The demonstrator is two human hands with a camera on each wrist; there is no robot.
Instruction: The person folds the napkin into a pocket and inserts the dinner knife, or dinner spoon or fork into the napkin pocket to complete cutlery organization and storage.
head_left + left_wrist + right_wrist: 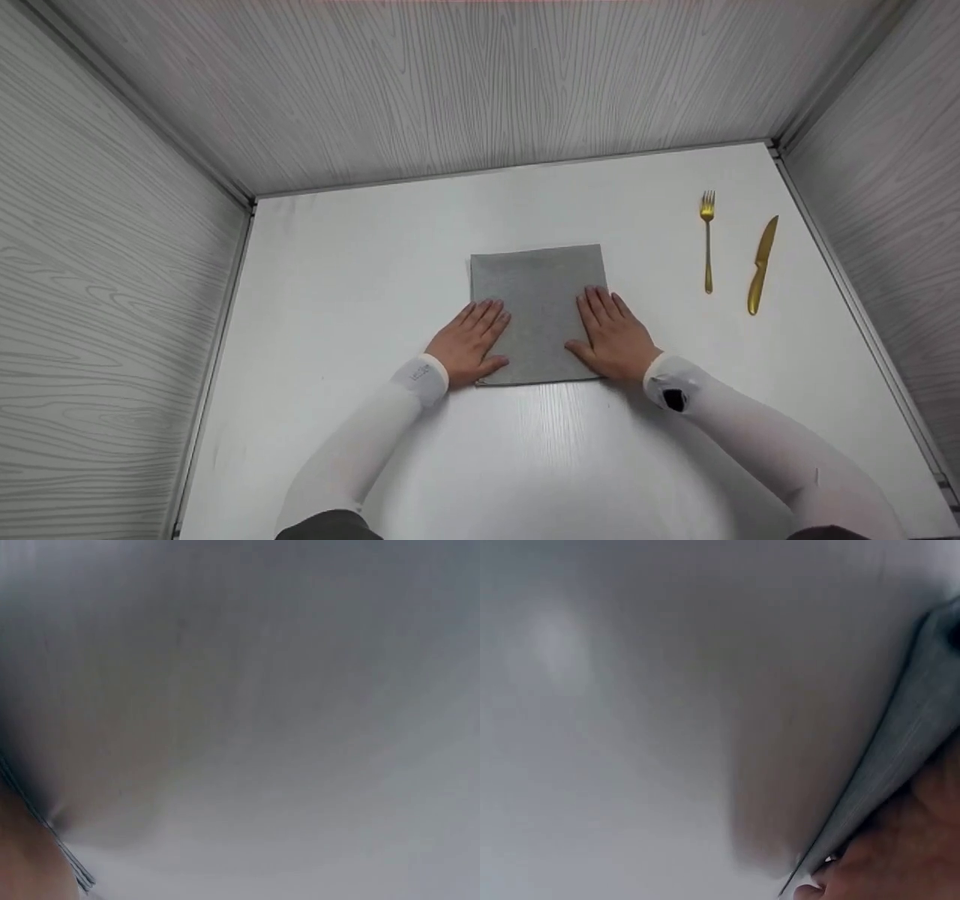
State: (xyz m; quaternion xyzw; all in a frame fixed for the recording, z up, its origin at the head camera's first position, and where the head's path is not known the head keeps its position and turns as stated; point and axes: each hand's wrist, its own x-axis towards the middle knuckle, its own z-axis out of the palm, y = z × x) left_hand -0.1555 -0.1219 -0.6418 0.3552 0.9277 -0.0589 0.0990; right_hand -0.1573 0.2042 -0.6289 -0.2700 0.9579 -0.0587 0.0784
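Observation:
A folded grey cloth (537, 315), roughly square, lies flat on the white table. Over its left edge rests my left hand (468, 342), palm down with the fingers straight. My right hand (616, 337) lies flat across the lower right edge, thumb spread towards the middle. In the left wrist view, part of the left hand (34, 859) sits against thin layered cloth edges (69, 862). A strip of the cloth (900, 746) shows in the right wrist view beside the right hand (900, 855). Both palms hide parts of the cloth's sides.
To the right of the cloth lie a gold fork (707, 244) and a gold knife (762, 266), apart from each other. Grey wood-grain panels stand along the back (480, 90), left (97, 262) and right of the white table (337, 262).

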